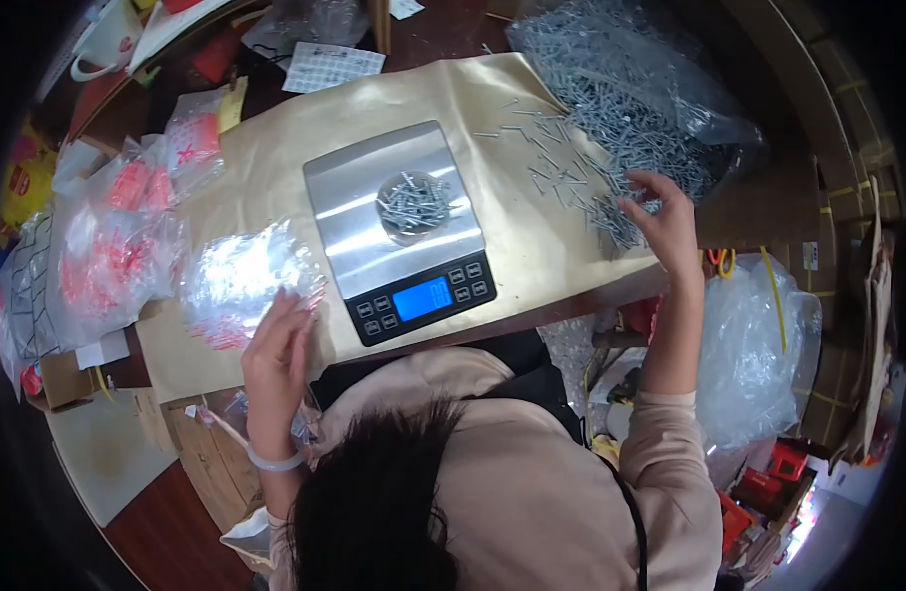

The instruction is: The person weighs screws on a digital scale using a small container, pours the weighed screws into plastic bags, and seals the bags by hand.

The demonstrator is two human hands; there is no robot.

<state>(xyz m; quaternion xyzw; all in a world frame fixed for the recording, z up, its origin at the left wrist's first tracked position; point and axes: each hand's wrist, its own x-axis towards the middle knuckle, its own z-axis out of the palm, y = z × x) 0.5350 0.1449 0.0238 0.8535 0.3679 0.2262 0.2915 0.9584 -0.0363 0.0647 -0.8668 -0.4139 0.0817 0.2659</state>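
Note:
A digital scale (325, 197) with a lit blue display lies on the gold sheet (266, 148), and a small round dish of screws (414, 205) rests on its steel plate. My right hand (663, 219) is at the near edge of a large heap of screws (635, 133), its thumb and index finger apart, with no screw visible between them. My left hand (277, 340) touches or hovers over the near edge of a stack of clear plastic bags (246, 276), left of the scale. Its fingers are slightly spread, and nothing is visibly held in them.
Clear bags with red pieces (113, 256) lie at the left. Loose screws (551, 158) are scattered between scale and heap. A printed sheet (333, 68) lies behind the scale. At the right, below the table edge, hangs a large clear plastic bag (748, 345); cardboard boxes (847, 227) stand beyond.

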